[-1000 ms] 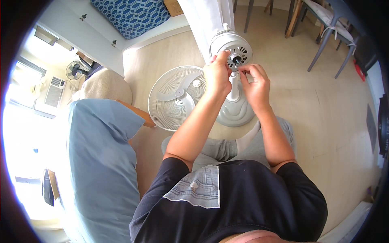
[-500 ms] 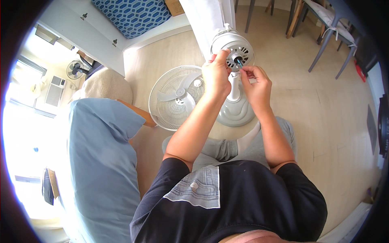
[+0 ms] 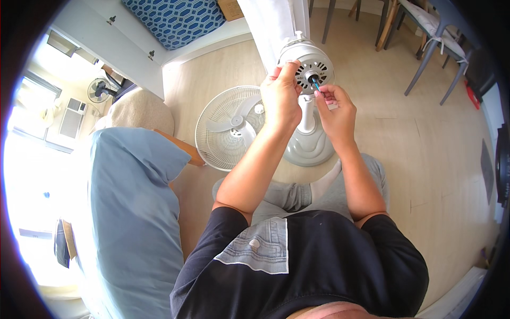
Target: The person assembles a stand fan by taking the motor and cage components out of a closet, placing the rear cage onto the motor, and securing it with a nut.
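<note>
L hand (image 3: 285,100) at L rim of fan motor (image 3: 322,66), can't tell grip; R hand (image 3: 337,109) pinches shaft (image 3: 315,83) slanting down-R from ctr.

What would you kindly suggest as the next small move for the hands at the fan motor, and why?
I'd probably give the thin shaft a gentle turn with the right hand, whose fingertips pinch its outer end; the shaft sticks out from the middle of the motor housing, and the left hand, at the housing's edge, looks well placed to steady it.
</note>
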Demonstrator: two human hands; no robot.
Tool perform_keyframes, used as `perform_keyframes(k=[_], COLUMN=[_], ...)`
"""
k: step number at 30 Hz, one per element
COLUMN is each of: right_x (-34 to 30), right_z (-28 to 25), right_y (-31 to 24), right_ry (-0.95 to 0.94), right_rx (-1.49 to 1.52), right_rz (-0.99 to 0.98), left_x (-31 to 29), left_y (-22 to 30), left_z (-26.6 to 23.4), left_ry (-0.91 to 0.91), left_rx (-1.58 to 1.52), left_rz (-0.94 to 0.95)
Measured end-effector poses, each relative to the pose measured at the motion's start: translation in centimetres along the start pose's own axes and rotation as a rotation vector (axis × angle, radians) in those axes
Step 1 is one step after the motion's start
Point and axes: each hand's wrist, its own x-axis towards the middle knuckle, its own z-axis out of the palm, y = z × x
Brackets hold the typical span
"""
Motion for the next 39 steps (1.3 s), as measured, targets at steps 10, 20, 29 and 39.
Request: perform_keyframes(k=[10,20,29,39], right_x=[0.1,2.6,4.5,4.0], right_z=[-0.5,0.2,-0.7,-1.2], right_y=[0.2,-2.0,-0.7,-2.3], right_ry=[-0.041,-0.096,-0.095,-0.185], right_rx=[-0.128,-0.233,-0.033,0.023], right_rz=[-0.177,-0.194,-0.03,-0.244], left_x=[-0.7,-1.6,-1.3,1.1], left_y=[1.1,1.6,1.6,-3.1], left_z=[0.4,0.5,-0.6,-2.3], left_ry=[-0.013,-0.066,-0.119,-0.214], left_rx=[-0.007,-0.009,0.155,0.95], left_rz=[0.028,0.009,-0.022,0.53])
